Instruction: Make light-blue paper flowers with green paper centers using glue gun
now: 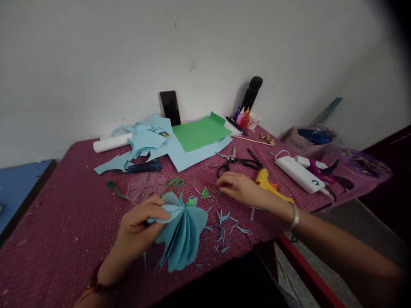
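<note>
Between the thumb and fingers of my left hand (pixel 141 226) is one folded edge of a light-blue paper flower (pixel 183 235). Its pleated petals fan out over the near side of the table, and a small green piece shows near its top. My right hand (pixel 240 188) hovers low over the table with fingers bent and slightly apart, holding nothing that I can see. Just left of it lies a small green paper leaf (pixel 205 193). Black-handled scissors (pixel 233 160) lie open beyond that hand, and a yellow glue gun (pixel 268 186) is partly behind the wrist.
Blue paper scraps (pixel 224 217) litter the near edge. Green sheet (pixel 202 132) and cut blue paper (pixel 147 141) lie at the back, near a blue cutter (pixel 143 167) and a leaning phone (pixel 170 107). A white power bank (pixel 300 174) sits at the right, beside a pink bag (pixel 356 182).
</note>
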`<state>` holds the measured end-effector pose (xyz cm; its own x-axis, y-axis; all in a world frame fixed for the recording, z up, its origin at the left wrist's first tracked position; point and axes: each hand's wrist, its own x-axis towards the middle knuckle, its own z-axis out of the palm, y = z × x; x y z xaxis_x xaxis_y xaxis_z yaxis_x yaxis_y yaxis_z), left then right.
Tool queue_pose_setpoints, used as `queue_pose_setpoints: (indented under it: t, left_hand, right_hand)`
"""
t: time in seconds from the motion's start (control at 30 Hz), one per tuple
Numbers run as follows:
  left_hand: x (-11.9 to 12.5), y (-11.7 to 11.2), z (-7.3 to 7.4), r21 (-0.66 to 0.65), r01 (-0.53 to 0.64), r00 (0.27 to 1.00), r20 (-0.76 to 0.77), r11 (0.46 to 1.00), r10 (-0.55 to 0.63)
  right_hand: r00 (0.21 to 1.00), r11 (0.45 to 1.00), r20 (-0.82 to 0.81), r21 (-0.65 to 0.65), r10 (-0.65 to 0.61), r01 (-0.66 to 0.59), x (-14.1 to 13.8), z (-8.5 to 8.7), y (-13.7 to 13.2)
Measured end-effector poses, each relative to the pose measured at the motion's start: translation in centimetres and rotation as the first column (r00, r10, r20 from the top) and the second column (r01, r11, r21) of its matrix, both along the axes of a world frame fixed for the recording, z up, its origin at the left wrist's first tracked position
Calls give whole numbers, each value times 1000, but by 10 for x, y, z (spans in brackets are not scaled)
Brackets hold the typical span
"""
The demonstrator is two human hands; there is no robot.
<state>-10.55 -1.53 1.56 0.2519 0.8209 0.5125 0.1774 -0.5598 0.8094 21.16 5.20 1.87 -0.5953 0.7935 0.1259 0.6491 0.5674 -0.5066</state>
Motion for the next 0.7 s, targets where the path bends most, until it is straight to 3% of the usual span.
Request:
queue_pose_setpoints:
  t: [0.13, 0.3, 0.4, 0.5, 0.6, 0.7]
  left_hand:
    - [3, 2, 2, 77, 38, 998, -59, 996, -34]
    - [5, 2, 7, 134, 15, 997, -81, 991, -4]
    - [7, 3, 9, 147, 34, 997, -73, 988, -24]
    - [8, 3, 9, 158, 36, 996, -87, 987, -22]
    - [9, 4, 8, 178, 41, 995, -96, 983, -24]
    - [9, 4, 7, 179, 61, 994, -95, 982, -45]
  right_hand:
    - [986, 983, 67, -116, 154, -146, -39, -12, 25]
    - [984, 971, 22, -169, 176, -170, -44, -29, 36]
    - [988, 967, -40, -203, 149, -154, -43, -30, 39]
    - [990, 970, -122, -224, 64, -90, -44, -17, 39]
    - [951, 960, -309, -267, 0, -86, -49, 15, 27]
    - [899, 964, -432, -208, 64, -168, -62, 49, 5]
